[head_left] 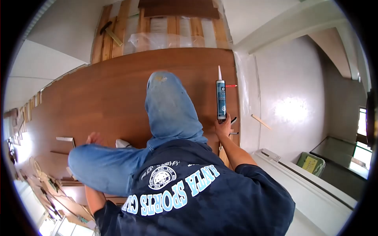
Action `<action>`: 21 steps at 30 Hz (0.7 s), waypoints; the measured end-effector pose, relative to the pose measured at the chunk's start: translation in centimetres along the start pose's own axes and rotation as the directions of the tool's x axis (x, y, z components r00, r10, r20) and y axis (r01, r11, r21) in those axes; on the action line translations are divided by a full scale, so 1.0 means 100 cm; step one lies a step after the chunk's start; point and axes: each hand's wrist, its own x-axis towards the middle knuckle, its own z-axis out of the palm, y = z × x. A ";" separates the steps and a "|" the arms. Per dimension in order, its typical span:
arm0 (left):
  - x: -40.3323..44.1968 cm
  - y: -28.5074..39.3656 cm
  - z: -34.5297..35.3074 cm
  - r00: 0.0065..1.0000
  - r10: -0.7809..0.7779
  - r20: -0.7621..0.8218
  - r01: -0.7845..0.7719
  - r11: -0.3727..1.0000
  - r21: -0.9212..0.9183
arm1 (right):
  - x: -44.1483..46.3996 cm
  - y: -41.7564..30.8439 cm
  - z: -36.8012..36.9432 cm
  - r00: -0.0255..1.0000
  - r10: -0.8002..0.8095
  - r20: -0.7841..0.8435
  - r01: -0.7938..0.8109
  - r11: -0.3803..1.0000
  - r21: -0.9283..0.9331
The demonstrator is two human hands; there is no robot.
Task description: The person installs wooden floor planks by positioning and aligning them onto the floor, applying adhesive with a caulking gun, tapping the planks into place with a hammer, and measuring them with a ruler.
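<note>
Sealant tube, its pale nozzle aimed toward the far side, extends over the right edge of a brown floor from a person's right hand. Fingers there are wrapped around the gun just behind the tube's base; whether the tube touches the boards cannot be told. The left hand, blurred beyond the bent left knee, does not show its grip clearly. A red pencil lies just right of the tube; a hammer rests across wooden strips at far left. Stiff and probably fairly heavy toward the front, the loaded gun would be steadiest held by its handle, with the tube's firm body as a second hold. Its smooth wall could prove slippery, and the thin nozzle looks the most easily bent.
</note>
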 end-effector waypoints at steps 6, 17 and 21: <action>-0.046 0.054 0.124 0.976 -0.083 0.203 0.091 0.995 -0.030 | -0.013 0.017 0.001 0.991 0.121 -0.047 -0.117 0.989 0.089; -0.085 0.140 0.237 0.924 0.003 0.383 0.023 0.998 -0.065 | -0.012 0.060 0.006 0.997 0.040 0.066 -0.034 0.996 -0.084; -0.061 0.143 0.212 0.921 -0.011 0.388 0.014 1.000 -0.005 | 0.007 0.046 -0.009 0.980 0.128 0.153 -0.063 0.926 -0.372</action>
